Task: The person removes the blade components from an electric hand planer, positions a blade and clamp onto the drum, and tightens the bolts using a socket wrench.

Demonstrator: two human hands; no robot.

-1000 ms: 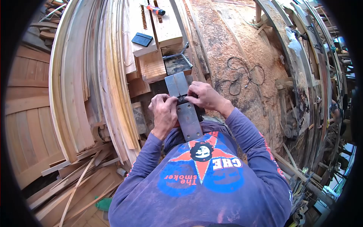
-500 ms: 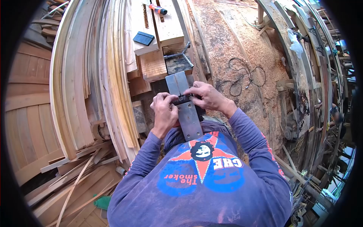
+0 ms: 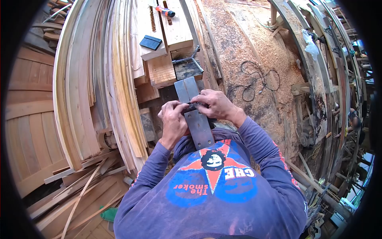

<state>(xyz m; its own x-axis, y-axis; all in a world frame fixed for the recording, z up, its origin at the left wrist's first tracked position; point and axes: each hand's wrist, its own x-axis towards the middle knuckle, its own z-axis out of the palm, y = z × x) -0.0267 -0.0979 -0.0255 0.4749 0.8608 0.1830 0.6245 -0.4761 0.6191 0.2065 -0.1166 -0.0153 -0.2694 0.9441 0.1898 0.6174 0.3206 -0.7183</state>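
Note:
A flat metal tool with a rear plate (image 3: pixel 186 89) and a front plate (image 3: pixel 199 128) lies in front of my body, with a dark gap between the plates. My left hand (image 3: pixel 173 121) is at the left of this gap, its fingers bent and closed on a small dark part (image 3: pixel 191 106). From the right, my right hand (image 3: pixel 218 105) reaches over the same part, its fingers curled and pressed to it. The fingertips hide most of what they grip.
Beyond the tool are wooden blocks (image 3: pixel 160 71), a dark blue block (image 3: pixel 151 42), a three-armed metal wrench (image 3: pixel 191 60) and an orange-handled tool (image 3: pixel 165 11). Long boards (image 3: pixel 75 87) stand left. A black cord (image 3: pixel 248 85) lies on sawdust at right.
My right hand has moved slightly left and its fingers have closed in over the dark part. My left hand has stayed nearly in place at the gap.

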